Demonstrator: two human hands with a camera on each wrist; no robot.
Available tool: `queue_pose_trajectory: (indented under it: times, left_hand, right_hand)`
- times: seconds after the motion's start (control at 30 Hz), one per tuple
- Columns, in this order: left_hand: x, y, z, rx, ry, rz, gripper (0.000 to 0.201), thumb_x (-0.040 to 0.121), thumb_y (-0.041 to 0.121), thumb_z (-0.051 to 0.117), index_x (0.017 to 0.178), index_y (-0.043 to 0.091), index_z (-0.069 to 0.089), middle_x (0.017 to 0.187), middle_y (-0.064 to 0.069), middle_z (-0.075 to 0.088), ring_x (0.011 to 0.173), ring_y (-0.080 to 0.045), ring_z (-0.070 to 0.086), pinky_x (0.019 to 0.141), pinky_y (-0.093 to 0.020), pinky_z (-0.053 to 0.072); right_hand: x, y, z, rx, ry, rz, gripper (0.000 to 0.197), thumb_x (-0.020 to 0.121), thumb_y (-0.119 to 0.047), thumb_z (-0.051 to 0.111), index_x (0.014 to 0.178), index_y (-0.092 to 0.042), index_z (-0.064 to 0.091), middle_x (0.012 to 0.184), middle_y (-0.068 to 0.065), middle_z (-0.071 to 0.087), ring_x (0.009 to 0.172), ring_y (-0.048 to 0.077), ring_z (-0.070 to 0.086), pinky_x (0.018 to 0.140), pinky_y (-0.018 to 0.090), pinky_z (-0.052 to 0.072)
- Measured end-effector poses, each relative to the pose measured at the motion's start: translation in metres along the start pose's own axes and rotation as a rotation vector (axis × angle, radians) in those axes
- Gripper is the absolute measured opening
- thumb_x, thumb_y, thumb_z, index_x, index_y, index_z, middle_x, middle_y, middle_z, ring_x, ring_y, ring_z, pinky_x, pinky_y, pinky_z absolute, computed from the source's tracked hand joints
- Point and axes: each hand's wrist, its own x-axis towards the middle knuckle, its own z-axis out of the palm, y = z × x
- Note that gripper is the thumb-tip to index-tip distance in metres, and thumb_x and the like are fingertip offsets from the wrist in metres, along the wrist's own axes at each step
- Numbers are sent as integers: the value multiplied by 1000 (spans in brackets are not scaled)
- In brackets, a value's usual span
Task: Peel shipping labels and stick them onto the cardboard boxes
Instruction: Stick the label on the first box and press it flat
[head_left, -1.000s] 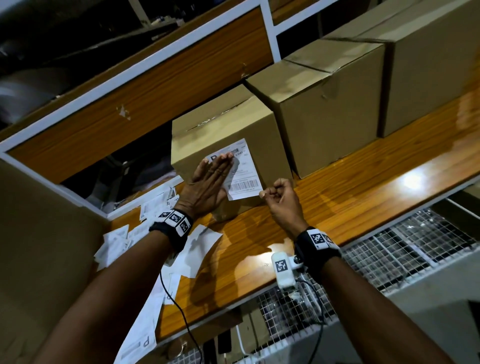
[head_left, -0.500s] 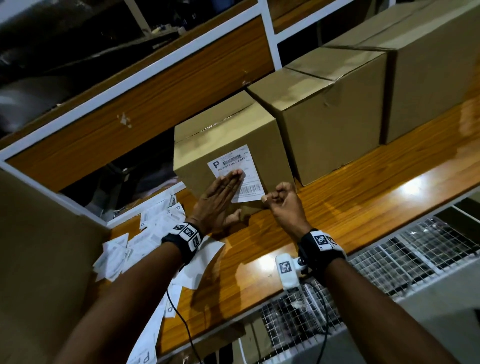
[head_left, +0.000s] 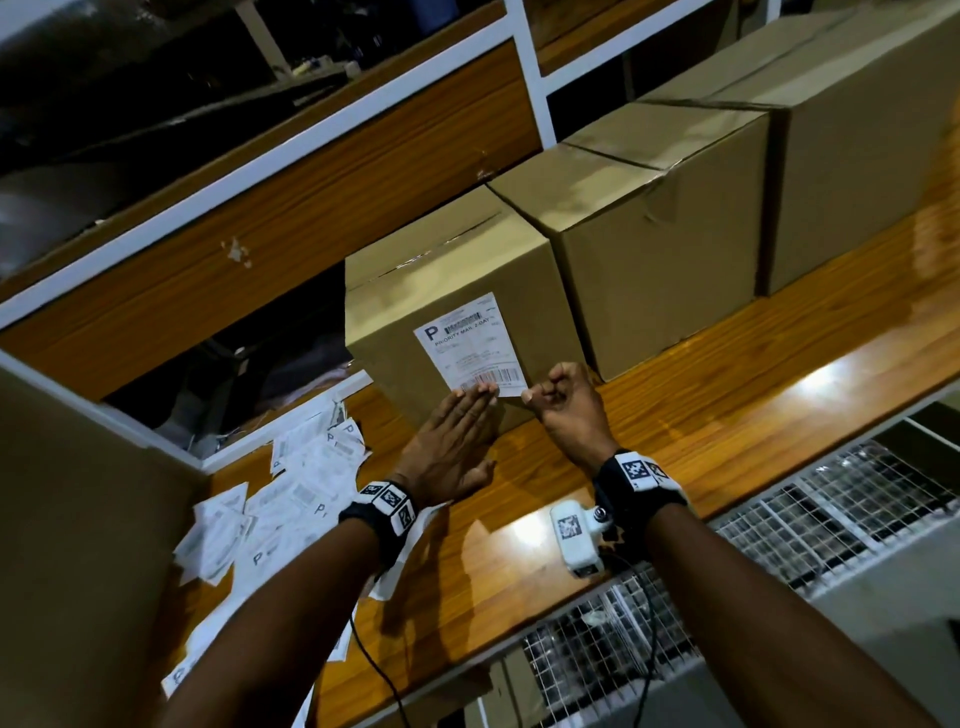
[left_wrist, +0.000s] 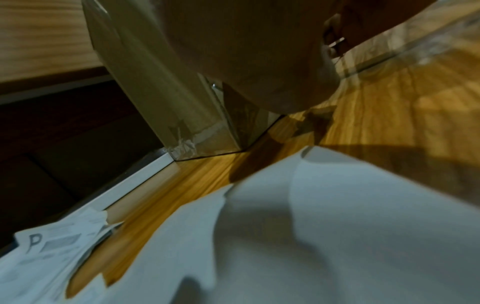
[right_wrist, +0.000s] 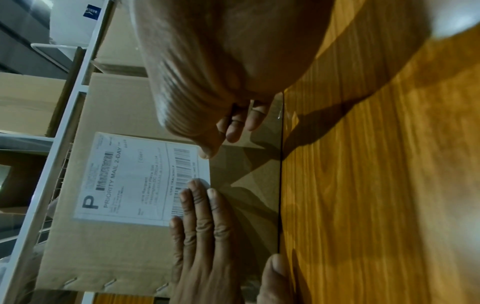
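A small cardboard box (head_left: 457, 291) stands on the wooden shelf (head_left: 727, 395) with a white Priority Mail shipping label (head_left: 467, 345) stuck on its front face. My left hand (head_left: 452, 441) lies flat against that face, its straight fingertips on the label's lower edge by the barcode. My right hand (head_left: 566, 405) is curled into a fist, its thumb tip pressing the label's lower right corner. The right wrist view shows the label (right_wrist: 130, 179), the box (right_wrist: 109, 257), the flat left hand (right_wrist: 202, 226) and the right hand (right_wrist: 221, 82). In the left wrist view only the box corner (left_wrist: 182, 102) shows.
Two larger cardboard boxes (head_left: 660, 260) (head_left: 857, 156) stand to the right on the shelf. Loose labels (head_left: 291, 483) and white backing sheets (left_wrist: 311, 226) lie at the left. A big cardboard panel (head_left: 78, 519) fills the left edge. Wire mesh (head_left: 831, 499) runs below the shelf front.
My left hand has slid down the label from its top half to its lower edge, uncovering the print. The right fist has stayed at the lower right corner.
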Motion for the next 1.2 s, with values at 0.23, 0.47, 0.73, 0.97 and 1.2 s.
queue_pose_trajectory:
  times: [0.23, 0.47, 0.73, 0.97, 1.2]
  left_hand:
    - [-9, -24, 4, -25, -35, 237, 65, 107, 43, 33, 159, 5, 25, 166, -17, 25, 156, -30, 17, 129, -46, 14]
    - [1, -45, -34, 115, 510, 115, 53, 101, 27, 54, 147, 3, 41, 154, -24, 44, 149, -36, 32, 124, -54, 21]
    - [40, -59, -74, -25, 472, -603, 92, 87, 82, 49, 139, 6, 52, 141, -18, 55, 141, -35, 43, 123, -59, 17]
    - [51, -41, -69, -63, 585, -760, 91, 77, 87, 57, 127, 11, 48, 124, -14, 55, 121, -33, 45, 116, -54, 22]
    - [52, -42, -68, -72, 582, -754, 102, 70, 93, 56, 128, 9, 51, 125, -15, 55, 117, -33, 47, 107, -52, 30]
  right_hand:
    - [2, -3, 0, -65, 33, 21, 36, 85, -27, 80, 93, -40, 46, 89, 0, 70, 92, 29, 70, 92, 59, 53]
    - [0, -2, -3, -21, -35, -2, 35, 89, -20, 78, 105, -39, 54, 87, -7, 73, 95, 17, 71, 95, 53, 56]
    - [-3, -2, -3, 34, -91, 33, 16, 91, -24, 77, 98, -38, 75, 100, -4, 79, 103, 19, 74, 95, 52, 59]
    - [0, -1, -10, 19, -70, 19, 33, 88, -9, 78, 100, -33, 60, 84, -6, 74, 93, 13, 73, 94, 43, 59]
    - [1, 7, -22, -149, 55, 76, 28, 85, -7, 76, 87, -31, 61, 80, -5, 69, 89, 22, 73, 92, 47, 59]
